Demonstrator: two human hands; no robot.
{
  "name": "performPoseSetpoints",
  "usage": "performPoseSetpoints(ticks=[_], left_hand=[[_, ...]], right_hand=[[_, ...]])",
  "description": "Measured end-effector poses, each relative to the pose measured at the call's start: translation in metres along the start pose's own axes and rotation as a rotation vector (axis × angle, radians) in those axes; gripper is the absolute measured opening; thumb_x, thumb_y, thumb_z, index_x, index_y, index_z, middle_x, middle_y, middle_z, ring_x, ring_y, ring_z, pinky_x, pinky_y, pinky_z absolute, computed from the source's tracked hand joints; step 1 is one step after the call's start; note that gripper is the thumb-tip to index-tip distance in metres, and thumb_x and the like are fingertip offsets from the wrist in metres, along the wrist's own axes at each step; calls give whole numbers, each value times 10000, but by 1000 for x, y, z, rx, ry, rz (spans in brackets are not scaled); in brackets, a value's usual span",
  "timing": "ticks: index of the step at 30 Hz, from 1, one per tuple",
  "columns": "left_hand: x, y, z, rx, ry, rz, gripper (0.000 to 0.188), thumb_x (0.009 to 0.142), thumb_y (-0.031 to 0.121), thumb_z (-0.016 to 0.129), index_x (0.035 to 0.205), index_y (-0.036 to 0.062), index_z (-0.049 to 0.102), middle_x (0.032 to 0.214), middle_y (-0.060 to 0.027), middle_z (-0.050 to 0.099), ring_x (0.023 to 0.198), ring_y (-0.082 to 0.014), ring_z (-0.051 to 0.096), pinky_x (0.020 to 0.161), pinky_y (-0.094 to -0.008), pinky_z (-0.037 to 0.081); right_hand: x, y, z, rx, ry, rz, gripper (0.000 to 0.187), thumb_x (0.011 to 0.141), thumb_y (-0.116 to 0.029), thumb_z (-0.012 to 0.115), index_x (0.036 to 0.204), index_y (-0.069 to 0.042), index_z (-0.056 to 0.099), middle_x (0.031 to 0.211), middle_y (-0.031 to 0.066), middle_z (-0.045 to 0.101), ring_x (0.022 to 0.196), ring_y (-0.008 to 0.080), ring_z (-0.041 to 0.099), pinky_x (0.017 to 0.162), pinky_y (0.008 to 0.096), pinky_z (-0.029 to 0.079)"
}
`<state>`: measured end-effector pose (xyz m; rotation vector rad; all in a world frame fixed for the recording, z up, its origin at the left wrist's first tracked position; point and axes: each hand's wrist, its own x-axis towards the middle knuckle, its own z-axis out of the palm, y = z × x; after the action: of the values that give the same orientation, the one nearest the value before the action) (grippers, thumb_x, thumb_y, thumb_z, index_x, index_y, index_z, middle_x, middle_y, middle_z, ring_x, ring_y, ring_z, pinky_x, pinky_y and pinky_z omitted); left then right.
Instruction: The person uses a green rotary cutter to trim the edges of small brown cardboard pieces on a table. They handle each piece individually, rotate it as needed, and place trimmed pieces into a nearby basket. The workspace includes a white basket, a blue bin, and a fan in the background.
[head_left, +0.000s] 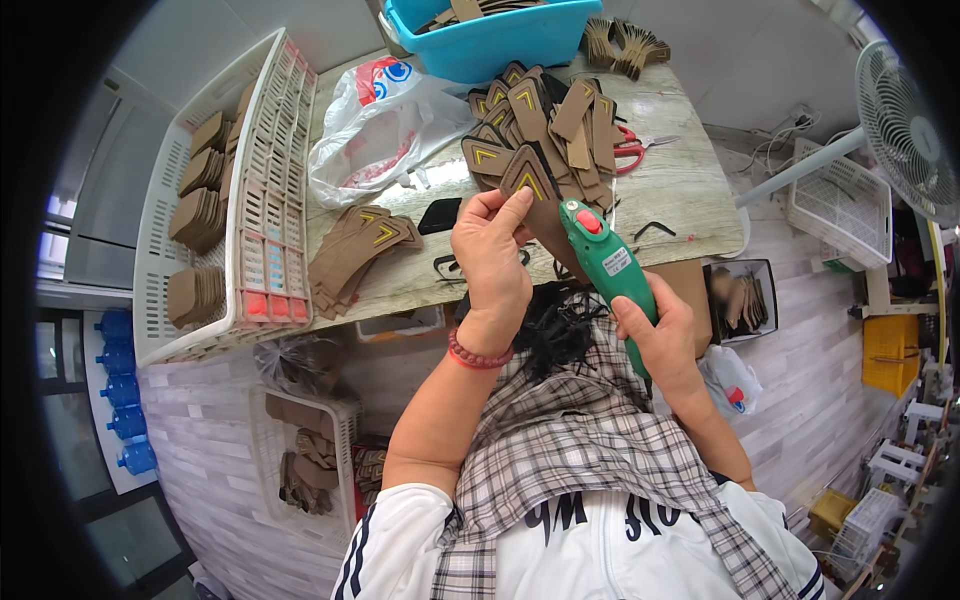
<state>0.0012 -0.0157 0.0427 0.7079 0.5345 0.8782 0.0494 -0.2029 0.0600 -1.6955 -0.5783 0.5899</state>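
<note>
brown and probably light, stiff but bendable, the chevron-marked strip is pinched near its marked end, a sensible hold, by the left hand, just beside the green tool the right hand grips.

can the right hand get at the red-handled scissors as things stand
Probably not while occupied: the right hand grips the green handheld power tool, though the red-handled scissors lie beside the brown pieces, blades uncovered.
</note>
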Motion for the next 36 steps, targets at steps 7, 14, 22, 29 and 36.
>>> performPoseSetpoints(ticks=[7,14,22,29,36], left_hand=[[-5,-8,-5,27,-39,-80,101,855,64,677,900,30,593,835,-38,670,673,-78,614,582,-207,493],[-15,-8,-4,82,-57,-109,91,860,51,661,916,15,598,822,-45,668,679,-80,619,587,-212,503],[-15,-9,-14,111,-108,-23,90,861,43,662,931,-4,628,836,-25,664,687,-56,586,622,-192,461],[-7,-1,-21,169,-127,41,105,884,46,641,961,-25,638,872,-18,663,752,-49,576,681,-181,460],[1,9,-26,265,-180,123,103,899,51,618,964,-25,642,864,-47,678,715,-71,610,648,-200,493]], right_hand=[[2,-6,1,9,3,-13,369,881,-240,676,1124,25,594,726,-5,582,618,50,510,558,212,422],[4,-8,2,48,24,-28,339,886,-226,669,1102,24,598,719,-9,576,607,46,503,551,208,416],[5,-10,-3,44,8,-8,346,880,-219,674,1113,25,596,743,-2,589,611,46,515,556,209,426],[5,-10,-7,47,-10,-9,373,875,-222,678,1137,27,587,744,0,588,611,51,521,560,210,434],[5,-7,-13,34,-45,17,397,870,-224,683,1158,29,580,744,-1,587,608,49,519,553,207,435]])
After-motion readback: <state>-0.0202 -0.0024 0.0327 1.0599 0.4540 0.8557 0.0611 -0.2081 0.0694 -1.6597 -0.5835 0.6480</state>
